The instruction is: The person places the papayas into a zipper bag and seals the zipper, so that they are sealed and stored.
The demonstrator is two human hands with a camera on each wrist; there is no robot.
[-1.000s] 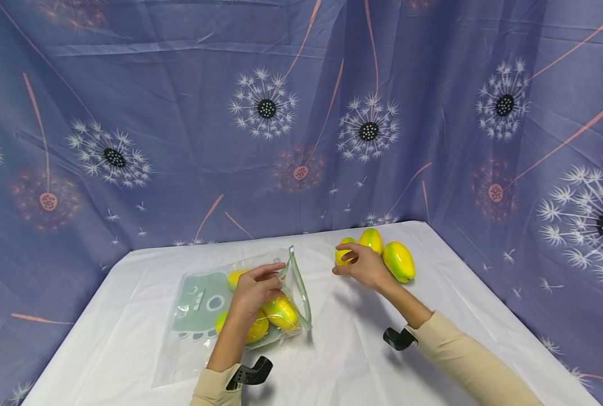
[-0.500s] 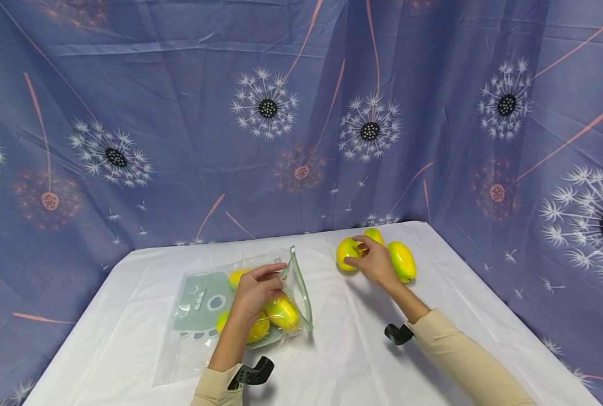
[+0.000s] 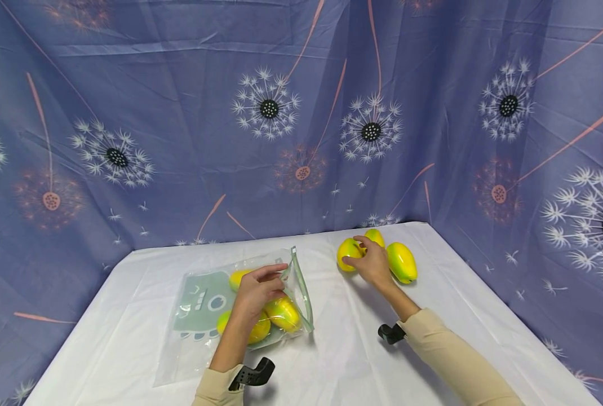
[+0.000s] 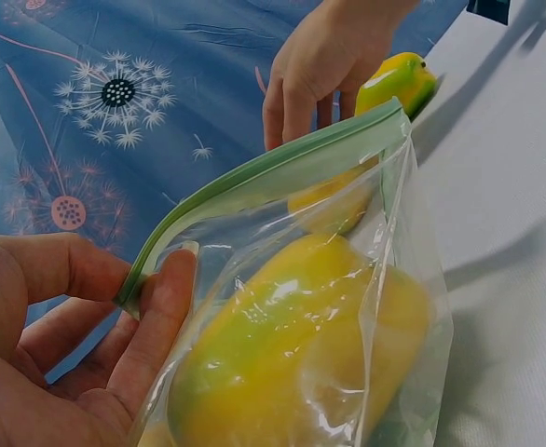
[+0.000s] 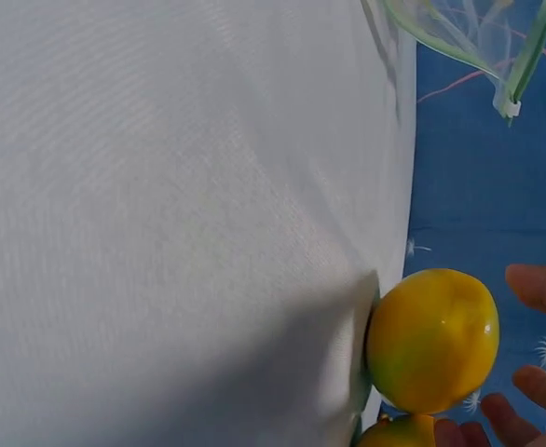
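Observation:
My left hand point(image 3: 257, 293) pinches the green-edged rim of a clear zip bag point(image 4: 273, 172) between thumb and fingers, and its mouth gapes toward the right. Several yellow-green mangoes point(image 3: 283, 314) lie inside the bag, on its printed green pattern. Over at the back right, my right hand point(image 3: 374, 265) hovers at the leftmost loose mango point(image 3: 347, 257), thumb and fingers spread around its near right side. The right wrist view shows a gap between these fingertips point(image 5: 539, 289) and that mango. Two more mangoes stand close by, one behind point(image 3: 375, 235) and one to the right point(image 3: 402, 263).
A white cloth point(image 3: 332, 361) covers the table. Behind it and along the right side hangs a blue curtain point(image 3: 195, 113) with dandelion prints. Black camera mounts sit at my left wrist point(image 3: 253, 374) and right wrist point(image 3: 391, 334).
My right hand has shifted right, from in front of the leftmost loose mango to its right side, uncovering most of it. The left hand stays at the bag's rim.

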